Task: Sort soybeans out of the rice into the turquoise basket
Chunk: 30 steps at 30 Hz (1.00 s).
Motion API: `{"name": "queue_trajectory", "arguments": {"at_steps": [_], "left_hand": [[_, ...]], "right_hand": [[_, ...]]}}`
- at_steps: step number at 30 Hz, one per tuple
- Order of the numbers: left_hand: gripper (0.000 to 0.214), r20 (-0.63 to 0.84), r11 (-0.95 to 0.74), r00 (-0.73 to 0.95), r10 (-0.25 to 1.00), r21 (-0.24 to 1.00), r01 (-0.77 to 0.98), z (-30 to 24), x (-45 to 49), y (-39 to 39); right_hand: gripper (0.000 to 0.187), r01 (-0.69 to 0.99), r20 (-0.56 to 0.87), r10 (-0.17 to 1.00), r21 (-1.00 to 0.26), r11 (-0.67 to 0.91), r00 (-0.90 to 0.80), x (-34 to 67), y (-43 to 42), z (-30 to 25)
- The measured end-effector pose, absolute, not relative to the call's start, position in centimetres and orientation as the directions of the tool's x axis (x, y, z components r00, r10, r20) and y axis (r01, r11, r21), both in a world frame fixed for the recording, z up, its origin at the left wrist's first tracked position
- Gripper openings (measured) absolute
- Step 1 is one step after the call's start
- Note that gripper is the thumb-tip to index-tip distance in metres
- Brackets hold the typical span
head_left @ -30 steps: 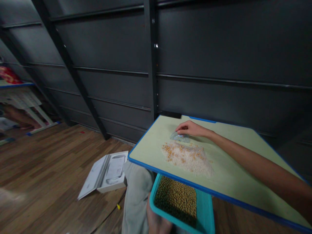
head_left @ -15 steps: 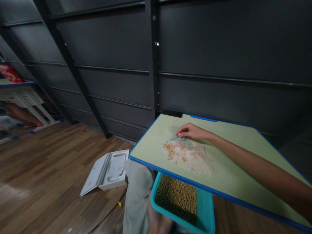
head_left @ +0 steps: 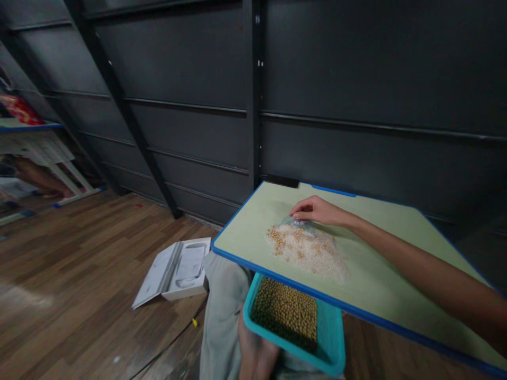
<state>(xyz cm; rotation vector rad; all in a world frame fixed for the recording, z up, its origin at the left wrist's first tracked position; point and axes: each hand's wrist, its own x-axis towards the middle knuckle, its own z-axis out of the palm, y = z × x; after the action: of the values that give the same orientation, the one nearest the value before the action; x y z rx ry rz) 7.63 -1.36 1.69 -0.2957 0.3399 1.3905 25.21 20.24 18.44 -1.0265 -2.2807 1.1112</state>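
Note:
My right hand [head_left: 317,210] is over the table, its thumb and fingers pinched on a clear plastic bag [head_left: 298,222] with a small coloured print. The bag lies at the far edge of a pile of white rice [head_left: 317,258]. Yellow soybeans [head_left: 279,240] are mixed into the rice, mostly on its left and far sides. Below the table's near edge, my left hand [head_left: 255,348] supports a turquoise plastic tray [head_left: 331,332] at its near left side, with its fingers hidden underneath. Many soybeans [head_left: 291,311] fill the tray's left part.
The pale green table [head_left: 380,221] has a blue rim, and a black strip [head_left: 281,181] lies at its far left corner. An opened white box [head_left: 186,269] and a black cable [head_left: 170,340] are on the wooden floor. Far left, a person's leg [head_left: 43,177] shows beneath another table.
The view has shifted slightly. My right hand has risen a little with the bag pinched in its fingers. The tray is still in my left hand, slightly higher in view.

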Motion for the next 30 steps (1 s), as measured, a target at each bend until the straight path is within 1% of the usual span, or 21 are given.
{"name": "queue_trajectory", "arguments": {"at_steps": [7, 13, 22, 30], "left_hand": [[0.028, -0.435, 0.093, 0.063, 0.898, 0.048, -0.995, 1.6, 7.2, -1.5], [0.028, -0.467, 0.055, 0.027, 0.884, 0.047, -0.997, 2.2, 6.9, -1.6], [0.030, -0.438, 0.028, 0.006, 0.899, 0.044, -0.999, 1.1, 6.5, -1.5], [0.030, -0.446, 0.032, -0.014, 0.895, 0.095, -0.995, 1.2, 6.3, -1.2]], "right_hand": [[0.024, 0.464, 0.042, 0.757, -0.768, 0.441, -0.651, 24.9, 19.0, 19.4], [0.022, 0.472, 0.071, 0.735, -0.724, 0.504, -0.675, 24.8, 17.8, 20.2], [0.020, 0.531, 0.124, 0.710, -0.578, 0.619, -0.693, 24.8, 16.1, 20.7], [0.020, 0.545, 0.177, 0.699, -0.507, 0.668, -0.693, 25.3, 15.8, 21.6]]}}
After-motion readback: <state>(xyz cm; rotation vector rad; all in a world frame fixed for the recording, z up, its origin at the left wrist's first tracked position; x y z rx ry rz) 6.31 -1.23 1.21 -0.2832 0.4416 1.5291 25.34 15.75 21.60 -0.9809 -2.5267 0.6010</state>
